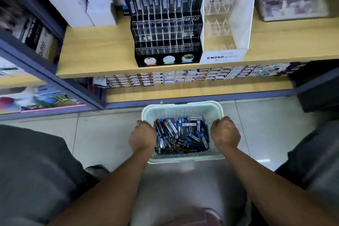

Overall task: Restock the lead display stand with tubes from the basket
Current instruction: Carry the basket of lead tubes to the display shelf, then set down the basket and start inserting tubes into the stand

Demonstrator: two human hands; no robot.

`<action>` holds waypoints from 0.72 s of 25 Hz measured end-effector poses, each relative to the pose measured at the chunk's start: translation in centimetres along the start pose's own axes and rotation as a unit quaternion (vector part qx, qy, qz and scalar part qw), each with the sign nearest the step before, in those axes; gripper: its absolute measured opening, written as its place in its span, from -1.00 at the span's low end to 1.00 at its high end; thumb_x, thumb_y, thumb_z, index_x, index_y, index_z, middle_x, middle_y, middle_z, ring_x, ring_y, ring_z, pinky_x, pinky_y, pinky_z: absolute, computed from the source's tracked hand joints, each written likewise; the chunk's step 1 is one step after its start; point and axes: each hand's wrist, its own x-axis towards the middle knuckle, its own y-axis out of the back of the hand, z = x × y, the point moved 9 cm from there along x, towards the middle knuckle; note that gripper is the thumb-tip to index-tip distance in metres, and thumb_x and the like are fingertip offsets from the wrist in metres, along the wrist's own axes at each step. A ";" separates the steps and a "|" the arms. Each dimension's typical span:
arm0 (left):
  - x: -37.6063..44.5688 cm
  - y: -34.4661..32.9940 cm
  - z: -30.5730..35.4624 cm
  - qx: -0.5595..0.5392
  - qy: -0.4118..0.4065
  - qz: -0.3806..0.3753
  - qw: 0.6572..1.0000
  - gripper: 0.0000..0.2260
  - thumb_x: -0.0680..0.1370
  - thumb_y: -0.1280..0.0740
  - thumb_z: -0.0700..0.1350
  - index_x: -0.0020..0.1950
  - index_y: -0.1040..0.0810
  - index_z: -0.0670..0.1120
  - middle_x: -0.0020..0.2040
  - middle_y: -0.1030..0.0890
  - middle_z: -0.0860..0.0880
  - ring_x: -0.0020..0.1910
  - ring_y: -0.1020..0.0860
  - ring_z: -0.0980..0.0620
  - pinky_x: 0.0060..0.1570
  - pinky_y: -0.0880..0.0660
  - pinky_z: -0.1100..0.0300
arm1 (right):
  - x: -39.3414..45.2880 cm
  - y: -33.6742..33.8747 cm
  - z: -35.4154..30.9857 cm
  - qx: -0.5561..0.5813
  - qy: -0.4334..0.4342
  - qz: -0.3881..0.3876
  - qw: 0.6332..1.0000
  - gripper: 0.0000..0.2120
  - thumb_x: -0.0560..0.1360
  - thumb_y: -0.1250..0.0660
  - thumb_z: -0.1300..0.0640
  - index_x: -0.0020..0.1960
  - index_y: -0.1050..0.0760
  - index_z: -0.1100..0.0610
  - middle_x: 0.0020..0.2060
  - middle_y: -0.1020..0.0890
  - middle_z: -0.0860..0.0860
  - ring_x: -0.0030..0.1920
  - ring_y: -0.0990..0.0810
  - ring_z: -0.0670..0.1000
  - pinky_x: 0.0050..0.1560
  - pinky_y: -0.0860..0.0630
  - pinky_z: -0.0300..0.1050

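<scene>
Pale plastic basket (183, 111) gripped at both side rims | left hand (142, 138), right hand (225, 134) fingers curled | lead tubes (181, 136) lie between them

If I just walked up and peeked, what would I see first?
First, the pale green plastic basket low in the middle, above the tiled floor, piled with blue and black lead tubes. The left hand and right hand grip its two side rims. Above it on the wooden shelf stands the black display stand with clear slots, full only along its top rows.
</scene>
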 end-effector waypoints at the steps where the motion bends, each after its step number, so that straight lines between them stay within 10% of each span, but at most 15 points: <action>1: -0.1 -0.2 -0.1 -0.001 0.006 -0.010 1.000 -0.69 0.68 -0.04 -0.18 0.36 -0.33 -0.29 0.21 -0.59 -0.28 0.16 -0.59 -0.29 0.08 -0.49 -0.04 | 0.2 -0.3 0.0 0.004 0.002 -0.012 1.000 -0.70 0.65 -0.16 0.06 0.07 -0.50 0.30 -0.07 -0.65 0.21 -0.20 -0.60 0.18 -0.24 -0.43 -0.10; 6: -1.8 1.0 0.9 -0.010 -0.037 -0.029 0.999 -0.52 0.65 -0.17 -0.12 0.50 -0.13 -0.27 0.30 -0.53 -0.27 0.23 -0.55 -0.27 0.08 -0.49 -0.05 | -0.8 0.1 -1.1 0.031 0.013 -0.081 0.996 -0.63 0.61 -0.22 0.07 0.29 -0.35 0.31 0.13 -0.59 0.21 0.10 -0.60 0.23 -0.06 -0.48 -0.02; 11: -4.6 4.9 6.0 0.059 -0.210 0.081 0.972 -0.61 0.58 -0.25 -0.20 0.40 -0.31 -0.22 0.28 -0.43 -0.19 0.24 -0.46 -0.17 0.12 -0.48 -0.03 | -3.6 3.2 -5.7 -0.079 0.230 0.020 0.970 -0.55 0.50 -0.24 0.25 0.38 -0.34 0.22 0.23 -0.47 0.14 0.21 -0.46 0.16 0.11 -0.47 0.04; 18: -5.0 0.9 9.4 0.125 -0.297 -0.025 0.946 -0.71 0.58 -0.33 -0.25 0.30 -0.48 -0.16 0.16 -0.57 -0.12 -0.02 -0.58 -0.08 -0.04 -0.53 0.10 | -4.2 -1.3 -7.8 -0.104 0.296 -0.169 0.934 -0.60 0.49 -0.31 0.36 0.31 -0.47 0.15 0.11 -0.63 0.13 0.03 -0.60 0.10 -0.04 -0.51 -0.12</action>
